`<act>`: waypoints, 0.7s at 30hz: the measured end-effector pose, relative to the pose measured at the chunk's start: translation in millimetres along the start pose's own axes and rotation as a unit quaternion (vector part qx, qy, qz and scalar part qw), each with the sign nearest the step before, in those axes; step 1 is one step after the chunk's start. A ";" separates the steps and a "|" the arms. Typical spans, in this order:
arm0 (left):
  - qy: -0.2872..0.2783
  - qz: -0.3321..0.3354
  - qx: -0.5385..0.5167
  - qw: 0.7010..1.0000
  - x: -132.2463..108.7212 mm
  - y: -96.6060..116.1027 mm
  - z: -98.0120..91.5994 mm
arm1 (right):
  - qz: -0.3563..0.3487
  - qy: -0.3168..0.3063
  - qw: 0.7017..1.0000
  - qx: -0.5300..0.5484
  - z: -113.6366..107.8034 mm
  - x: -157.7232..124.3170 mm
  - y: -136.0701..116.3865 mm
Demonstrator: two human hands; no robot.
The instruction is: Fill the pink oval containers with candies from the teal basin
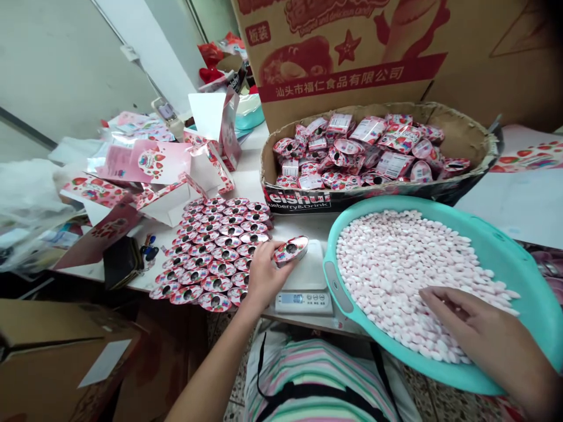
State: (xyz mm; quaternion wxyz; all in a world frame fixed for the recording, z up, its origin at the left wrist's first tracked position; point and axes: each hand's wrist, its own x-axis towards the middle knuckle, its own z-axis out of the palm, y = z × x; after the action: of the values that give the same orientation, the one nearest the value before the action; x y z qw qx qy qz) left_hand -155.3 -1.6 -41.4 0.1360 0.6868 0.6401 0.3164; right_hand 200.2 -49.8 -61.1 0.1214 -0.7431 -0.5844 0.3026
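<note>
My left hand (266,275) grips a small oval strawberry-printed candy box (291,249) with a dark round hole in its top. It holds the box over the left edge of a white digital scale (303,302), whose display seems to read zero. My right hand (477,328) is in a turquoise basin (534,293), fingertips drawn together at the surface of pale pink-white candies (387,275). Whether candies are between those fingers is hidden. Left of the scale, many matching oval boxes (220,249) stand in tight rows, holes upward.
Behind the scale, a cut-down carton (299,202) holds a heap of similar packs. A large brown carton (352,82) rises behind it. Folded pink display boxes (145,161), a dark wallet (118,261) and keys (149,249) lie at the left. A brown box (57,351) stands lower left.
</note>
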 end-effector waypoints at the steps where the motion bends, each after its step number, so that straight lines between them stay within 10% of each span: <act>1: -0.003 0.010 0.015 1.000 -0.1 -1.8 2.4 | 0.008 -0.001 1.000 0.001 0.6 0.4 1.8; 21: -0.031 0.022 0.099 0.994 -7.1 0.0 2.5 | 0.073 0.003 0.997 -0.018 -1.0 -2.6 -5.1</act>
State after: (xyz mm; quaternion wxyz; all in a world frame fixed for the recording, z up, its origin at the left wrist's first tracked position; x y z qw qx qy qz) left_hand -153.6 -7.9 -45.1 0.0800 0.7203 0.6484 0.2332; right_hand 196.3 -50.7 -56.8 0.0878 -0.7865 -0.5339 0.2977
